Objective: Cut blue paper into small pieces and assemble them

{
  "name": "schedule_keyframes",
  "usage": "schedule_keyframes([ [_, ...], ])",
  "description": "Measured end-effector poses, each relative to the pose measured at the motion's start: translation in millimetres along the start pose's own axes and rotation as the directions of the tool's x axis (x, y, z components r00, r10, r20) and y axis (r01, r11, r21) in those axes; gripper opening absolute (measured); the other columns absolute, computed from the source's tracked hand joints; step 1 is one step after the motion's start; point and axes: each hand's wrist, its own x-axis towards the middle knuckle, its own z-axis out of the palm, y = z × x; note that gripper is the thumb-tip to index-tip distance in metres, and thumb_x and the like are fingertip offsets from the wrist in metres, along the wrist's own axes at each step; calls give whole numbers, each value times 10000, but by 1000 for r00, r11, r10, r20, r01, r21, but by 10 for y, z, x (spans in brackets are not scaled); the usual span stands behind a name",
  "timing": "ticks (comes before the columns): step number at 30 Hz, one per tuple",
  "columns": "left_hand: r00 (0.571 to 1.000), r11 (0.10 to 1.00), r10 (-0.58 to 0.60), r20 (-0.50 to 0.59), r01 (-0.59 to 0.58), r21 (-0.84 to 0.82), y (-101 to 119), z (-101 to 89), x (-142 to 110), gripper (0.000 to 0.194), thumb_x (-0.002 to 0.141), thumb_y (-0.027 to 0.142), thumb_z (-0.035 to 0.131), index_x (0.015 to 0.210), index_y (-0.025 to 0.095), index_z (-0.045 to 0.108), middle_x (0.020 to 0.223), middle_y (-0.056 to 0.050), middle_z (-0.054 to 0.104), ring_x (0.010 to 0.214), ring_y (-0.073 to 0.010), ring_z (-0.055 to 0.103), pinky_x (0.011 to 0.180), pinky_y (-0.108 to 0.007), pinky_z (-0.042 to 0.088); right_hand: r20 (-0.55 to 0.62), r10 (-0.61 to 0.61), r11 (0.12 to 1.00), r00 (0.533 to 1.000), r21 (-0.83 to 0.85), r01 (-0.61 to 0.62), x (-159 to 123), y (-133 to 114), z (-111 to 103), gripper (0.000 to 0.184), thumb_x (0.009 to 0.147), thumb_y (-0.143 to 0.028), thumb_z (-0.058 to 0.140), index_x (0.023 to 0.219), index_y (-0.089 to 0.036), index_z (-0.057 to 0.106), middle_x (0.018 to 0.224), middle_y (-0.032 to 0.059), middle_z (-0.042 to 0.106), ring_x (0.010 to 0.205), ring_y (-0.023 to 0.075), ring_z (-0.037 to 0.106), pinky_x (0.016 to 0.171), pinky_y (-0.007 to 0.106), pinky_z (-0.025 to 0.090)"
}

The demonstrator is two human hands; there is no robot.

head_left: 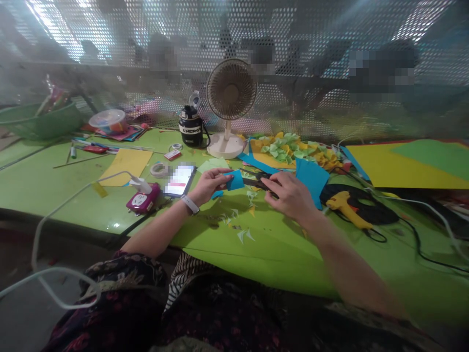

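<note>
Between thumb and fingers, my left hand [212, 183] pinches a small piece of blue paper [235, 180]. My right hand [289, 193] is closed around the dark handles of a pair of scissors [255, 183], whose blades point left at the paper's right edge. Whether the blades are on the paper or just beside it, I cannot tell. Beneath the hands, small paper scraps [245, 236] are scattered over the green table [216, 252]. Larger blue paper sheets [311, 178] lie just beyond my right hand, partly hidden by it.
A phone [179, 179], a tape roll [159, 169] and a purple power socket [143, 199] with a white cable are at left. A fan [231, 93] and black bottle [191, 128] stand behind. Cut paper pieces [289, 148] are heaped at the back right, near a yellow glue gun [348, 209].
</note>
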Motion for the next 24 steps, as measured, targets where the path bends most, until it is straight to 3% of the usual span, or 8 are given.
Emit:
schedule_keyframes([
  [7,999,999,25,-34,-24,42,6,65,-50,446,572,342,928,930,136,762,759,-34,733,636,-94,623,623,-237,508,1,-46,998,999,-29,46,1,-30,24,320,883,-145,518,1121,-106,728,911,137,638,857,265,568,712,382,491],
  [15,1000,999,-7,-11,8,48,-18,81,-58,414,586,312,924,921,131,762,778,-44,738,670,-109,641,664,-261,527,50,-18,1000,999,7,17,-14,-85,106,346,881,-142,498,1141,-147,727,953,131,642,887,269,574,725,386,476],
  [24,1000,999,14,-13,-14,30,-13,25,-8,461,589,342,922,965,138,749,764,-30,728,648,-95,631,651,-245,519,65,4,995,998,102,-11,15,-43,24,351,857,-144,530,1135,-178,741,940,128,654,861,272,577,717,402,488],
])
